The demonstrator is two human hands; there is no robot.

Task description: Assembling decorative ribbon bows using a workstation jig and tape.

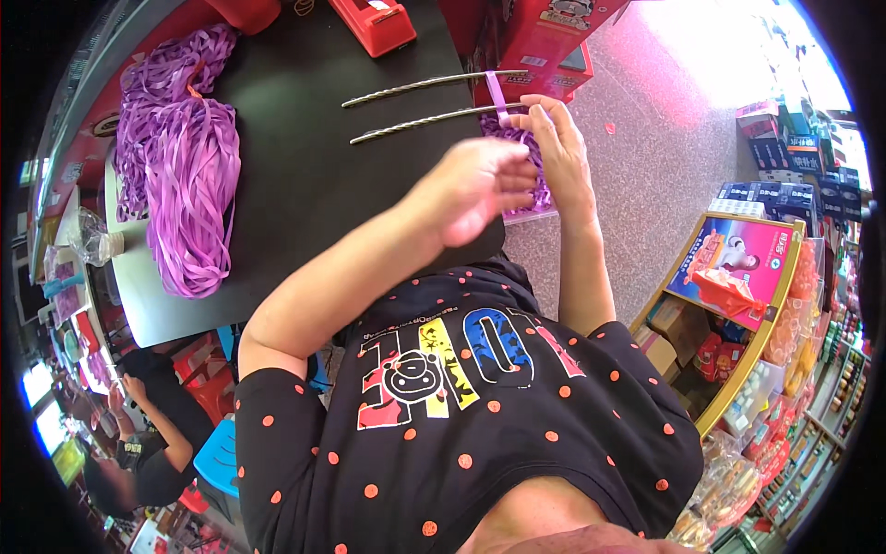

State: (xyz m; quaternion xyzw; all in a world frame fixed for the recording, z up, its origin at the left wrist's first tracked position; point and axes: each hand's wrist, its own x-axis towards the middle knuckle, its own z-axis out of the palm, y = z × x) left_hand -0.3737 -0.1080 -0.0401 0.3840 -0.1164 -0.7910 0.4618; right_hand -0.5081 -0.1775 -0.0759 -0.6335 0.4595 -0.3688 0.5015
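Two twisted metal rods [420,125] lie side by side over the black table, reaching past its right edge. Around their right ends runs a short band of purple ribbon [496,92]. My right hand [565,152] is at the near rod's end, its fingertips pinching the ribbon there. Below and left of it, my left hand [484,185] is smeared by motion, so its fingers cannot be read. Under both hands a clear-sided container [531,217] of shredded-looking purple ribbon is partly hidden.
A big heap of purple ribbon [189,175] covers the left of the black table [295,166]. A red device [378,28] stands at the far edge, and red boxes [531,46] at the far right. A display cabinet [729,295] is on my right; another person [138,452] sits at left.
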